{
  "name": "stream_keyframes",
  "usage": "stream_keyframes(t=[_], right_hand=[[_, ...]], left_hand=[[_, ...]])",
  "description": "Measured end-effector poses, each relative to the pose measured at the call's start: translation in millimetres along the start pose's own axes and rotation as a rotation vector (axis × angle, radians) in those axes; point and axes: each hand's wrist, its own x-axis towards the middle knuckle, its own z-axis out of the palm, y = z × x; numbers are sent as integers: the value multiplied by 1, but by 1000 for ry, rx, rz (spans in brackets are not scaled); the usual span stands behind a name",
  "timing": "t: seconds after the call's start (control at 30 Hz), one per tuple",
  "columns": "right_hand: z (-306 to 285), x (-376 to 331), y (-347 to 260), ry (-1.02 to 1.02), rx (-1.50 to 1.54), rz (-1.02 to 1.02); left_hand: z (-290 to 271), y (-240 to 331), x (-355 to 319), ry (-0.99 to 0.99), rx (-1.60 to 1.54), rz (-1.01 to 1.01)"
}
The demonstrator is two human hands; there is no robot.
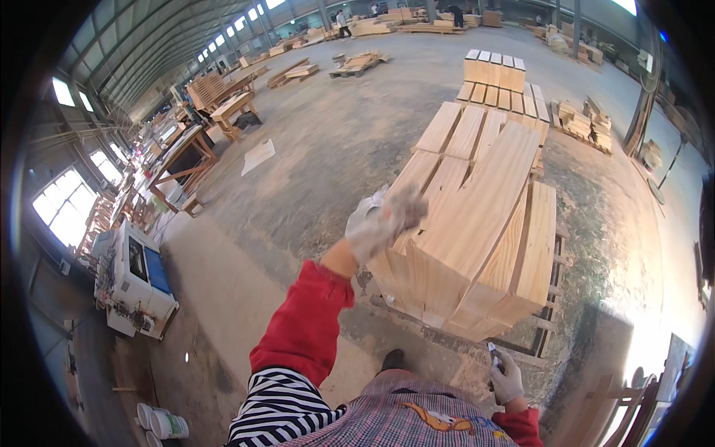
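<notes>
My left hand [381,223], in a pale, dirty work glove, is over the near left edge of a stack of light wooden boards [477,201]. Its fingers are smeared by motion, so I cannot tell whether they touch the wood or hold anything. Low beside the stack's near right corner, my gloved right hand [508,381] is closed around a slim hand tool [491,353] with a whitish tip; its exact kind is too small to make out. One upper board [497,190] lies at a slant across the others.
The stack rests on a wooden pallet [550,316]. Behind it stand more stacked timbers [495,72]. A white machine [134,279] stands at left, with wooden workbenches [182,160] beyond. White buckets [165,423] sit at lower left, and a loose pale sheet [258,157] lies on the floor.
</notes>
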Motion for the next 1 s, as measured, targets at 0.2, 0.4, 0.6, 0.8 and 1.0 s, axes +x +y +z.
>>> stream_keyframes(t=[0.2, 0.4, 0.6, 0.8, 1.0], right_hand=[[10, 0, -20, 44, 153, 203], [38, 15, -27, 140, 277, 258], [56, 17, -22, 190, 311, 353], [64, 1, -27, 317, 325, 348], [67, -15, -37, 403, 331, 335]], left_hand=[[7, -77, -56, -31, 443, -473], [29, -126, -56, 30, 643, -279], [51, -145, -52, -133, 784, -199], [52, -160, -36, -312, 791, 83], [37, -145, -34, -383, 772, 163]])
